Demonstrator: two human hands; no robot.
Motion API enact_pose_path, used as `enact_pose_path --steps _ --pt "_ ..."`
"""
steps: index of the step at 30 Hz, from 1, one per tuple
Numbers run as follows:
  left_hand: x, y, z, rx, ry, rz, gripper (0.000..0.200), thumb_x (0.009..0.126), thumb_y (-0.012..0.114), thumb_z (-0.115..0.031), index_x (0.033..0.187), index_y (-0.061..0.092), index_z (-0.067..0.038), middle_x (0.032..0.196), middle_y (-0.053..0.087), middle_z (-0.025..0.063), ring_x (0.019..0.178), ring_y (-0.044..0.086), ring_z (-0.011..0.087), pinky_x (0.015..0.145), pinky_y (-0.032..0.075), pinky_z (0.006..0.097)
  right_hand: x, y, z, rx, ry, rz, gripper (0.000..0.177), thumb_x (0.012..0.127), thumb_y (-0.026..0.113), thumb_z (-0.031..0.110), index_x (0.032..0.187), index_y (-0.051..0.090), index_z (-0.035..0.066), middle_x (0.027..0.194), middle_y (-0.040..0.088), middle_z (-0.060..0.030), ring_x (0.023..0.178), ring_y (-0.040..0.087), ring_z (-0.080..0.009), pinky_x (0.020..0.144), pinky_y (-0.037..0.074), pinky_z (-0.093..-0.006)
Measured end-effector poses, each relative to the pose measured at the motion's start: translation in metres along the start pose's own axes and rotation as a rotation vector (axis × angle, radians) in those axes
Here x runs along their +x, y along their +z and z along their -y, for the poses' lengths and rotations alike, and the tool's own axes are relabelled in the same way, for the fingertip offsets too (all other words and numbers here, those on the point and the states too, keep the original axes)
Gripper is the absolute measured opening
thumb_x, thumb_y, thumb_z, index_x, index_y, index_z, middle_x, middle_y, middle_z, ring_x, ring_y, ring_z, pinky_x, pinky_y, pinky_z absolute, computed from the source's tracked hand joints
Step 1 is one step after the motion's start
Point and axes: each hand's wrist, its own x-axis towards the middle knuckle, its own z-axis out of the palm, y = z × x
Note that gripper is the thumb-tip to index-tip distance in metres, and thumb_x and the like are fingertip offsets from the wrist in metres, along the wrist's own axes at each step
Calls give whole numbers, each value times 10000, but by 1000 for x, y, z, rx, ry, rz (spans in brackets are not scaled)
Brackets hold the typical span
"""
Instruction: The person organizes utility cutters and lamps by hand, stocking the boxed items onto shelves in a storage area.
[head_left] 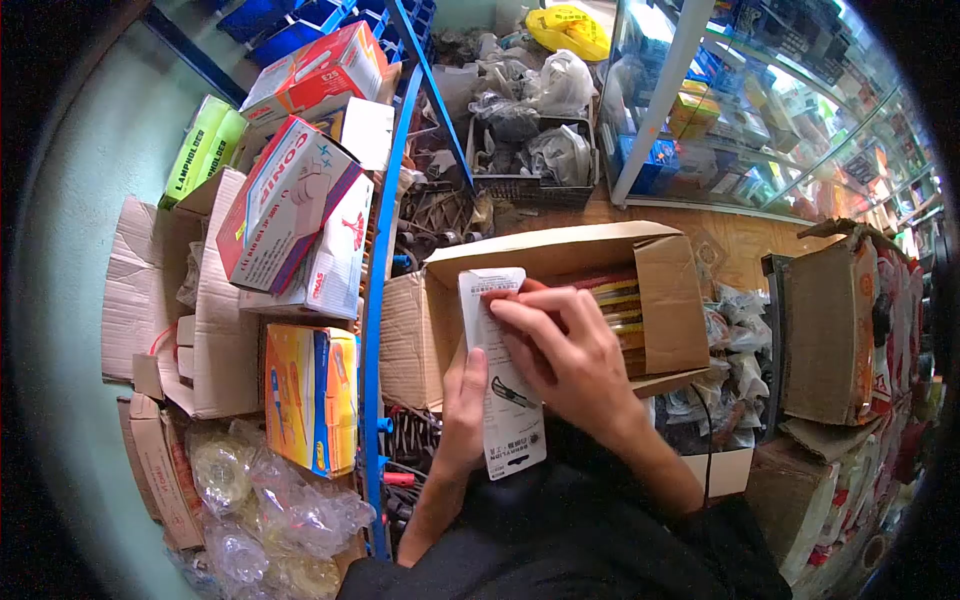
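Observation:
In front of my chest is a long white blister card, tilted slightly, with a utility knife pictured on its printed face. My left hand grips its left edge, thumb on the front and fingers mostly hidden behind. At the card's top end my right hand is closed, with thumb and forefinger pinched on it. A bit of red-orange shows by those fingertips; I cannot make out what it is. Just beyond the hands stands an open cardboard box with several yellow-and-dark packaged pieces inside.
On the left, a blue metal rack post stands beside stacked cartons and a yellow screwdriver box. A glass cabinet is at the back right. Plastic-bagged goods and more cartons lie right.

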Motion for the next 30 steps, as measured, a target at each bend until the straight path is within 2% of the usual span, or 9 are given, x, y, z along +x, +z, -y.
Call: enact_pose_path --steps 1,3,5,10,14,19,22,25,30 --pt "1 0 0 9 2 -19 556 1105 280 -363 1470 418 33 1380 551 226 1235 602 294 1038 518 408 -9 4 3 8 0 5 355 851 774 123 1197 698 136 1088 637 -76 966 630 -283 839 543 -395" --pt "7 -8 2 -9 -9 -129 605 1090 304 -476 1276 558 41 1115 662 194 1006 667 274 895 569 392 -26 7 10 56 -62 85 380 827 796 125 1195 701 138 1085 640 -58 959 633 -264 829 546 -384" --pt "4 -9 -8 -69 -121 -159 651 1075 317 -531 1250 569 43 1034 675 178 934 666 266 838 573 386 -38 7 20 54 -57 138 382 824 800 126 1193 703 137 1078 642 -49 946 635 -255 812 547 -372" --pt "-8 -1 3 166 -58 6 586 1109 265 -359 1509 366 57 1446 519 223 1298 571 299 1086 483 412 -9 5 -7 -35 -72 -61 358 878 742 159 1226 665 123 1085 601 -72 922 600 -277 796 537 -394" --pt "0 2 4 36 28 -53 586 1101 289 -382 1490 399 42 1412 542 244 1252 598 323 1054 511 429 -10 10 -6 23 -46 -51 386 861 744 134 1238 659 119 1096 608 -82 925 598 -290 806 538 -393" --pt "7 -5 -11 -42 -109 -201 578 1097 333 -448 1365 519 29 1251 617 197 1135 638 268 949 550 393 -38 7 13 95 -89 135 398 828 775 148 1212 674 136 1068 604 -73 918 609 -268 796 552 -379" --pt "7 -6 11 219 104 -70 474 1134 340 -336 1418 485 15 1232 635 143 1092 639 206 945 530 342 -8 7 -4 29 -56 -95 386 866 742 123 1242 659 143 1086 593 -82 950 606 -287 801 553 -394" --pt "2 -2 3 232 34 -87 459 1132 360 -313 1417 487 23 1265 623 147 1113 629 204 953 518 335 -11 18 -9 15 -11 -94 439 878 725 136 1302 616 158 1179 562 -83 1019 567 -306 843 531 -419" --pt "12 -11 -6 69 -17 -184 471 1122 354 -360 1352 515 18 1071 676 162 951 681 219 839 566 347 -47 7 11 66 -55 231 417 863 749 157 1267 642 174 1154 572 -54 954 563 -281 824 519 -387"
